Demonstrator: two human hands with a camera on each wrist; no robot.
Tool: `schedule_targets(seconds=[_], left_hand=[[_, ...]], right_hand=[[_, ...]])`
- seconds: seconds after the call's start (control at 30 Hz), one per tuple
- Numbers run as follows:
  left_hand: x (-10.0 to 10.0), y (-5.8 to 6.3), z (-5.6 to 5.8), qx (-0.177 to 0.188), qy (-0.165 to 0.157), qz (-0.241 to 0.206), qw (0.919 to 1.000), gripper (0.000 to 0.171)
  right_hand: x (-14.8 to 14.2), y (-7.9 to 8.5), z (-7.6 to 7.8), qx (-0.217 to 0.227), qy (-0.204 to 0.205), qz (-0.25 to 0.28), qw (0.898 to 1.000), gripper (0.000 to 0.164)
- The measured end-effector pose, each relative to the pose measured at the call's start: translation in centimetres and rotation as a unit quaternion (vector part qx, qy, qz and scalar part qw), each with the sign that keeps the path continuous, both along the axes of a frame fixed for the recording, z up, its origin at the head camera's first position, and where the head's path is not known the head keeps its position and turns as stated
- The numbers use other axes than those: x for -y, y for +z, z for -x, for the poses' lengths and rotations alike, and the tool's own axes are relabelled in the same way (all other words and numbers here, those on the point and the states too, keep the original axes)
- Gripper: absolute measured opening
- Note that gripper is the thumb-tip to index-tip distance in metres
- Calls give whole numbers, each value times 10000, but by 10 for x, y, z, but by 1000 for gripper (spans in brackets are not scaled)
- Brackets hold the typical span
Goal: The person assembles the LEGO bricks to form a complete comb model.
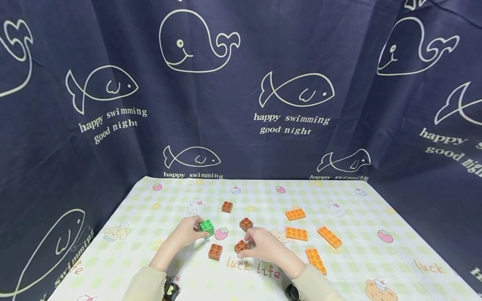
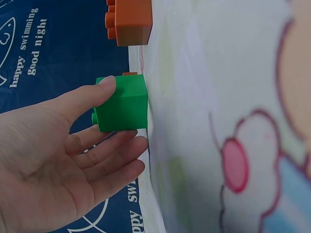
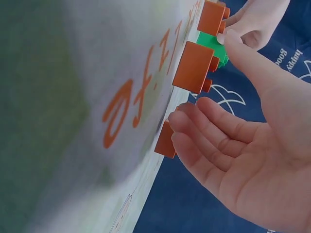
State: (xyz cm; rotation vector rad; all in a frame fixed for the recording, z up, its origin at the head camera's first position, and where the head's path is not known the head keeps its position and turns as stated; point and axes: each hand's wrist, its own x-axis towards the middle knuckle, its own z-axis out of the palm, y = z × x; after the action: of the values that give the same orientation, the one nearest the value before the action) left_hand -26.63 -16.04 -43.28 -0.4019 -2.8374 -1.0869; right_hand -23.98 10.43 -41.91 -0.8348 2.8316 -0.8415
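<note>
On the left, my left hand pinches a green toy brick with studs on top. In the left wrist view the thumb lies on one face of the green brick, the fingers on the opposite side, and its base is right at the cloth. My right hand reaches around a brown four-stud brick, thumb and fingers spread to either side of it. The right wrist view has this brown brick between the parted thumb and fingertips. Another brown brick lies between the hands.
Farther back sit two more brown bricks, one just beyond the right hand and one behind. Several orange eight-stud bricks are scattered to the right. A checked tablecloth covers the table, with a dark blue curtain around it.
</note>
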Motion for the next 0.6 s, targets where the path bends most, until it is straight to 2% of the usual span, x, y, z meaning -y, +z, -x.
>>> schedule_targets(seconds=[0.2, 0.6], left_hand=[[-2, -1, 1, 234, 273, 25, 9993, 34], [0, -2, 0, 310, 265, -66, 9991, 31]], right_hand=[[3, -1, -1, 46, 15, -57, 10000, 41], [4, -2, -2, 73, 67, -127, 9999, 36]])
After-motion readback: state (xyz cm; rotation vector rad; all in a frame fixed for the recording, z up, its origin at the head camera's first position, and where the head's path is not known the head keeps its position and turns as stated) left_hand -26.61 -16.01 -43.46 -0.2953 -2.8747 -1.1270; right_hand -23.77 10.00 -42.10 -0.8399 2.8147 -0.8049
